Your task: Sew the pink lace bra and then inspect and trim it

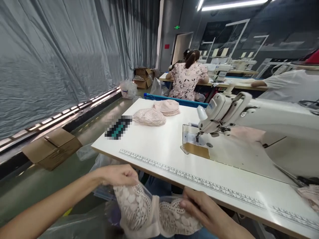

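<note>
A cream lace bra point(139, 207) is stretched between my hands, below the front edge of the table. My left hand point(119, 175) pinches the top of its left cup. My right hand point(199, 205) is closed on the upper edge of the other cup. On the white table beyond lie two stacks of pale lace cups, a nearer stack point(149, 117) and a farther stack point(167, 107). To the right stands a white sewing machine point(224, 113), its presser foot over the needle plate. Nothing of the bra touches the machine.
The white table point(159, 142) has a printed ruler point(189, 176) along its front edge. A pixelated dark object point(118, 127) lies at its left. An open cardboard box point(52, 147) sits on the floor. A person in a floral top point(187, 78) sits ahead; a white-sleeved person point(289, 86) is at right.
</note>
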The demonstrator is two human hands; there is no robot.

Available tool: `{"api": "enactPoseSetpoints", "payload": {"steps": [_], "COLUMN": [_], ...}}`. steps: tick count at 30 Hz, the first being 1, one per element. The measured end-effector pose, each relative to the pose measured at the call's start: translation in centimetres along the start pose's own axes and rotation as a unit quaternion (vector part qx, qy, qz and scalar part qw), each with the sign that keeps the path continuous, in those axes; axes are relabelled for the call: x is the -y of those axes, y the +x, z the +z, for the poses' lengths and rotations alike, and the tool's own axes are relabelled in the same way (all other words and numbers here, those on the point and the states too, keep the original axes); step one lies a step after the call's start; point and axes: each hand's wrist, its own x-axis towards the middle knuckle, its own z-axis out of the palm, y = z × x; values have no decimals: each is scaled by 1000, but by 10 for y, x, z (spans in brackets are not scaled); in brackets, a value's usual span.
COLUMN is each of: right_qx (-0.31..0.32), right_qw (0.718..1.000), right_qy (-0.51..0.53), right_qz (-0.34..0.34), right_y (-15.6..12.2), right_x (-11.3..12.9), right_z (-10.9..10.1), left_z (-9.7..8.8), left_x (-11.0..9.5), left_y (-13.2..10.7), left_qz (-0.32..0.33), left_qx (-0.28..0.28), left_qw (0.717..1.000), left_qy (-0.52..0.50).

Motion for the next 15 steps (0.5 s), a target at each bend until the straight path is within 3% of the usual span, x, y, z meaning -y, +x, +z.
{"api": "enactPoseSetpoints", "payload": {"steps": [3, 6, 10, 13, 15], "right_qx": [-43, -106, -194, -227, -217], "right_qw": [999, 988, 924, 885, 893], "right_qy": [-17, -103, -313, -388, -379], "right_qz": [-8, -32, -107, -125, -112], "right_y": [-5, -9, -14, -25, -37], "right_x": [1, 8, 16, 12, 6], "right_z": [3, -3, 4, 29, 49], "left_z": [-6, 11, 70, 121, 148], "left_x": [-17, -32, -24, 1, 15], "left_y": [-17, -29, -15, 5, 12], "left_qz": [36, 49, 36, 21, -2], "left_qx": [-16, -91, -219, -227, -220], "left_qw": [998, 985, 974, 974, 974], "left_qy": [53, 136, 51, -11, -44]}}
